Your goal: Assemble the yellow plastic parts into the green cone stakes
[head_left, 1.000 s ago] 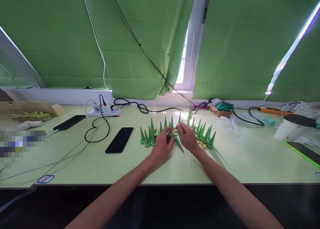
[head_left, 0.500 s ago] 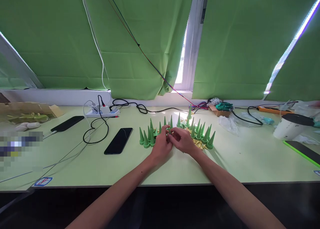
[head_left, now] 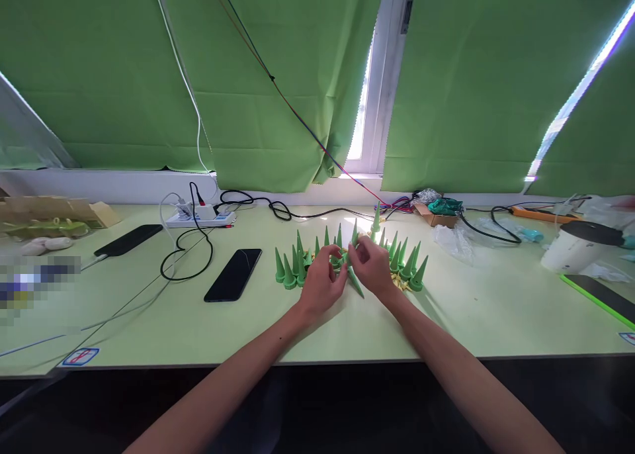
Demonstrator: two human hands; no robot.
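Green cones (head_left: pixel 289 273) stand in a cluster on the pale green table (head_left: pixel 278 328), with small yellowish pieces (head_left: pixel 399 282) among them at the right. My left hand (head_left: pixel 323 278) is at the cluster's front, thumb and fingers apart, nothing visible between them. One green cone (head_left: pixel 356 282) lies tilted between my two hands, its tip toward the front. My right hand (head_left: pixel 369 263) is bent with fingertips together beside an upright cone; whether it grips anything is hidden.
A black phone (head_left: pixel 233 275) lies left of the cones, with a power strip (head_left: pixel 201 219) and cables behind it. To the right are plastic bags (head_left: pixel 454 242), a small cardboard box (head_left: pixel 436 216), a white cup (head_left: pixel 580 247) and a green-edged phone (head_left: pixel 600 300).
My hands have moved apart slightly, and the fingers of my left hand have spread. A tilted cone now shows between them. The view has shifted a little.
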